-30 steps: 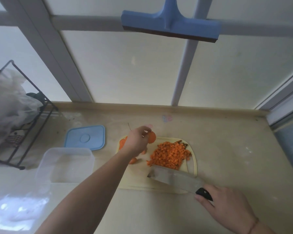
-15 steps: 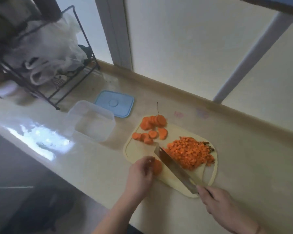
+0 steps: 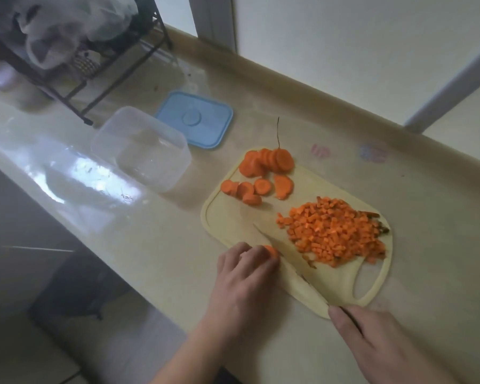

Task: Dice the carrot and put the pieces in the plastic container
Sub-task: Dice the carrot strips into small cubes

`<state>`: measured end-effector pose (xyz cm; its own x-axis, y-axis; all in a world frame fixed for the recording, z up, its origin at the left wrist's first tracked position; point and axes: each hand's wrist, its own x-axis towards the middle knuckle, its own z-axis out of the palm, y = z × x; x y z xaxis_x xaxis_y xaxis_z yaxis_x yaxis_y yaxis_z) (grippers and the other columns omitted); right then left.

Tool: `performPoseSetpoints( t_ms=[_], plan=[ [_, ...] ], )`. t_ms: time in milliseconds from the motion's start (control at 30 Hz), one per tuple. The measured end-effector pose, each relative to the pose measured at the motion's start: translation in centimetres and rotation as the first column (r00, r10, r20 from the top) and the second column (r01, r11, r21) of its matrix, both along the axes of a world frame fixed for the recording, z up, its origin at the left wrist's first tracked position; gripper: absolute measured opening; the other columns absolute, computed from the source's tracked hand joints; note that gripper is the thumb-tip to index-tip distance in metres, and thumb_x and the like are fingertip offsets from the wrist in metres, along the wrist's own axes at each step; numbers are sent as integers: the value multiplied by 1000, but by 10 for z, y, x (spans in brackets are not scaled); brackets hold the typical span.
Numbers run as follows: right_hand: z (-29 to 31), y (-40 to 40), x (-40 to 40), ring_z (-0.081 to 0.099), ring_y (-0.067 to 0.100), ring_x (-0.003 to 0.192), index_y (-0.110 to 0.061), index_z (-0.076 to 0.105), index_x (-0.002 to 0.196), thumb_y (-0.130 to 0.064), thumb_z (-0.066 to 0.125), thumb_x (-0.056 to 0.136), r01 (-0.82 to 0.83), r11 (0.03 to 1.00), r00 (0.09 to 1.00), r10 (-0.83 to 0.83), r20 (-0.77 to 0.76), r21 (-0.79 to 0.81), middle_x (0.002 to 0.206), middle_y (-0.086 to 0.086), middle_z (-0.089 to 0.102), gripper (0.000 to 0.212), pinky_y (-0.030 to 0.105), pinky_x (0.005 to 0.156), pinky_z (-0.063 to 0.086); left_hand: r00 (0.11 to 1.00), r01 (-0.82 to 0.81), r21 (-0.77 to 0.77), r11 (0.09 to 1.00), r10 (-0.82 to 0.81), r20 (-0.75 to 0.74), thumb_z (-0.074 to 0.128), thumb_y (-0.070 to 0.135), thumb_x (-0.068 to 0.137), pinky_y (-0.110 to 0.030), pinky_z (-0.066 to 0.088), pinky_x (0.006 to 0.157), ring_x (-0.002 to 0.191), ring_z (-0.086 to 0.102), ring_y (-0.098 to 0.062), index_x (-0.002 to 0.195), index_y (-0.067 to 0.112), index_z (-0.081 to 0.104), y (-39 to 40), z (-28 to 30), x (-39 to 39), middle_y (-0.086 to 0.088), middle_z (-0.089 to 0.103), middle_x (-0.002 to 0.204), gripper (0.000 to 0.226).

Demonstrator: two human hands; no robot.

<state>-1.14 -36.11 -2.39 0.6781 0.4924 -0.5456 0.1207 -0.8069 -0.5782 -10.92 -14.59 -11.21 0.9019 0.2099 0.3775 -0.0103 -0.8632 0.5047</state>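
My left hand (image 3: 247, 270) pins a carrot slice (image 3: 270, 252) on the board's near edge; the knife (image 3: 288, 267), gripped by my right hand (image 3: 377, 339), lies just right of it, blade running away from me.

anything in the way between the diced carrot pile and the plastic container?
Partly. On a straight line from the diced pile to the container, the uncut carrot slices lie on the cutting board's far-left corner. The container is open, its blue lid lying behind it, and nothing sits on the counter between board and container.
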Motion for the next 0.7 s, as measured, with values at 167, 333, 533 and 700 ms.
performPoseSetpoints(
  t_ms=[167, 333, 533, 700],
  plan=[
    [1, -4, 2, 59, -1, 65, -20, 53, 67, -99, -4, 55, -32, 999, 997, 33, 71, -5, 65, -17, 62, 98, 21, 59, 44, 996, 75, -26, 997, -76, -49, 76, -7, 81, -32, 43, 105, 111, 55, -30, 116, 0, 72, -1, 10, 6, -11, 63, 123, 36],
    [5, -6, 2, 59, -3, 69, -23, 55, 73, -99, -12, 48, -31, 997, 992, 39, 117, -72, 68, -8, 64, 104, 13, 63, 44, 997, 76, -32, 997, -77, -27, 54, 2, 95, -28, 35, 113, 121, 50, -29, 114, -4, 71, -1, 10, 12, -9, 56, 129, 26],
    [1, -12, -1, 62, -1, 75, -30, 57, 81, -98, -17, 46, -54, 990, 995, 64, 80, -127, 77, -1, 67, 107, 14, 70, 47, 996, 78, -53, 996, -80, -31, 59, -3, 86, -37, 44, 107, 123, 52, -30, 114, -3, 72, -1, 5, 12, -13, 64, 128, 30],
    [7, -8, 3, 62, 1, 98, -33, 57, 95, -90, -34, 37, -151, 955, 984, 170, 57, -256, 97, -4, 68, 122, 16, 82, 44, 997, 64, -68, 996, -66, -34, 64, -3, 85, -36, 47, 103, 117, 56, -30, 112, -2, 73, -1, 5, 12, -12, 65, 124, 28]
  ],
)
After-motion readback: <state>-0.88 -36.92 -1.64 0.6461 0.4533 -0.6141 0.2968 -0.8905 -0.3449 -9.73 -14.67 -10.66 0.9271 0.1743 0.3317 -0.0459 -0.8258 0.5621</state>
